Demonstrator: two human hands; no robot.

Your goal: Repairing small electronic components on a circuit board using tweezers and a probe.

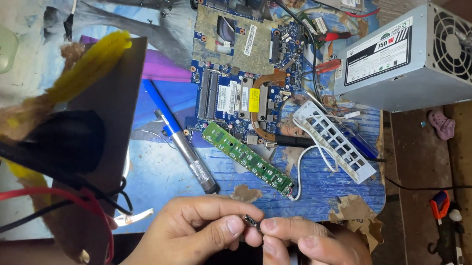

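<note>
**Tiny part pinched between both hands over the repair bench**

The left hand (193, 236) and the right hand (308, 248) meet at the bottom edge of the view, each curled nearly closed, thumb and forefinger pinching opposite ends of a small dark component (251, 221). It sits just above the table's near edge, close to the green circuit strip (247, 156). A part this small is best held by light fingertip pressure, close to the bench so a slip does not lose it

A grey power supply box (406, 59) at upper right carries a white rectangular label with a black band and a red mark. The blue laptop motherboard (243, 66) bears a small yellow sticker (254, 99) and white barcode strips. A blue-handled soldering iron (179, 133) lies left of it
</note>
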